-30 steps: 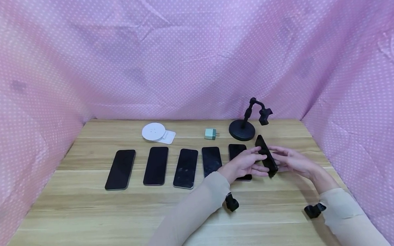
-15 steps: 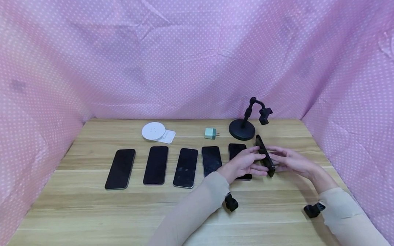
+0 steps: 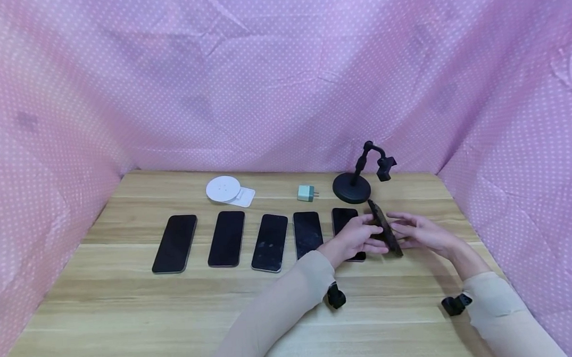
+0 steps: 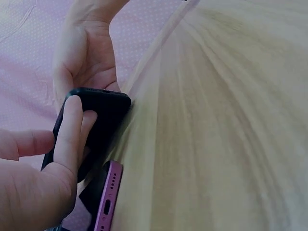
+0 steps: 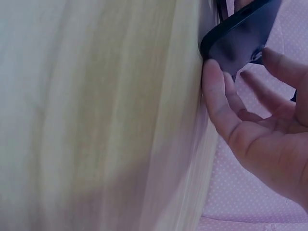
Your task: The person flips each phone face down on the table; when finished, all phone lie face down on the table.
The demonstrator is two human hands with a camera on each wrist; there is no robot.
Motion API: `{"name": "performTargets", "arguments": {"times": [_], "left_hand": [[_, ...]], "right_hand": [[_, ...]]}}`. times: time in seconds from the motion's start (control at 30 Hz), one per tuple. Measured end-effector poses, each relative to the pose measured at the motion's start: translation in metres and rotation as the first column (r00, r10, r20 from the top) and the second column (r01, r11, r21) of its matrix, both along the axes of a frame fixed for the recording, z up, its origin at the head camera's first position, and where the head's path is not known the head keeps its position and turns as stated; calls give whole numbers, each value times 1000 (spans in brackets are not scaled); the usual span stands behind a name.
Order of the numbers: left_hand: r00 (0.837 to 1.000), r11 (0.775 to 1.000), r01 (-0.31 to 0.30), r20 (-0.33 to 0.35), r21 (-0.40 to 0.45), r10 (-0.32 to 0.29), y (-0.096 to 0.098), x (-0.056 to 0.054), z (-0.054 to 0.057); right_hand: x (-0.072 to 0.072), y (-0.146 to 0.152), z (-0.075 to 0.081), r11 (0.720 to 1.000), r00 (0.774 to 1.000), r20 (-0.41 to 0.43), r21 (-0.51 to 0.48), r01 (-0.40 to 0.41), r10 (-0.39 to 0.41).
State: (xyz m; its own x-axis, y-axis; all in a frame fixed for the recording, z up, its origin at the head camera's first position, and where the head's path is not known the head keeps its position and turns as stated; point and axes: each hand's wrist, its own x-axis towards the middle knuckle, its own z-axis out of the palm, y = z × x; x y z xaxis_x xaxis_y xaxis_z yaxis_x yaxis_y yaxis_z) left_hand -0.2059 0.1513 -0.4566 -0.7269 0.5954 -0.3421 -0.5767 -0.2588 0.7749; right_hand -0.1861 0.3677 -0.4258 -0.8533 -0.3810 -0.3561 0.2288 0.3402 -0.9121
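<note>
A black smartphone [image 3: 387,231] stands tilted on its long side between my two hands at the right of the row of phones. My left hand [image 3: 353,239] holds it from the left; in the left wrist view, fingers [image 4: 70,130] lie along the dark face and the thumb is at an edge. From the other side my right hand [image 3: 426,234] holds it, fingertips [image 5: 213,70] at a lower corner and thumb near the camera lens in the right wrist view. Partly under my left hand lies another phone [image 3: 343,218], its pink rim [image 4: 111,192] showing in the left wrist view.
Several more phones, such as the leftmost phone [image 3: 175,244], lie in a row on the wooden table [image 3: 148,323]. Behind them are a white round disc [image 3: 222,188] on a white card, a green charger plug [image 3: 305,193] and a black phone stand [image 3: 351,188]. Pink dotted cloth [image 3: 282,83] surrounds the table.
The held phone has tilted over a little, its far end shifting slightly left, and more of its upper face shows. Both hands stay nearly in place around it.
</note>
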Motion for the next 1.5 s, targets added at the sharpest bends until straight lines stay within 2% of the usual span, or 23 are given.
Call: {"name": "performTargets", "arguments": {"times": [0.23,0.37,0.53,0.7,0.83,1.0,1.1,1.23,1.33,1.5], "left_hand": [[996,995,-91,0,-29,91,3,7,-4],[994,994,-106,17,-27,107,5,9,-3],[998,996,-69,9,-55,70,5,9,-5],[999,997,-29,-29,-74,27,5,9,-2],[997,996,-26,-69,-91,19,6,11,1],[993,990,-55,-113,-129,40,10,14,2],[985,976,-60,-171,-209,24,14,17,4],[972,941,-50,-234,-334,-31,16,21,9],[971,927,-39,-234,-373,-53,16,21,12],[967,916,-17,-238,-401,-87,16,20,12]], "right_hand": [[-3,2,1,998,1000,-25,62,12,-10],[-6,4,1,989,998,-55,143,41,-33],[-8,9,-2,974,996,-72,215,68,-54],[-8,12,-3,966,993,-73,232,111,-96],[-8,13,-4,968,990,-57,213,136,-127],[-9,16,-9,971,989,-68,192,144,-133],[-9,18,-11,968,988,-74,201,148,-136],[-8,18,-11,962,988,-80,234,144,-129],[-8,17,-10,959,989,-80,246,142,-126],[-7,16,-7,957,988,-82,249,147,-131]]}}
